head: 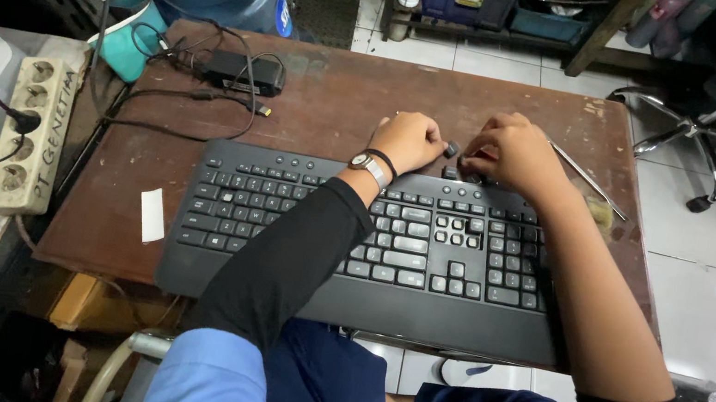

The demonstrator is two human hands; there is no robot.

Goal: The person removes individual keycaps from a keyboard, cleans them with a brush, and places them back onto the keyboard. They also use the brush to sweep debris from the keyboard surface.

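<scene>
Worn brown table (315, 111): left hand (411, 140) pinches a small keycap (451, 150), right hand (514, 153) curled beside it above the keyboard (299, 221); a loose pinch could drop the keycap.

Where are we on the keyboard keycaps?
Done: some caps are off, with bare gaps in the block above the arrow keys on the keyboard. In hand: the left hand pinches a dark keycap; the right hand works the top row. Left: most keys are seated; a metal tool lies unused.

Keyboard (370, 249) on table (343, 106), power strip (33, 137) left, adapter (243, 72) behind, paper slip (153, 214) beside keyboard.
</scene>
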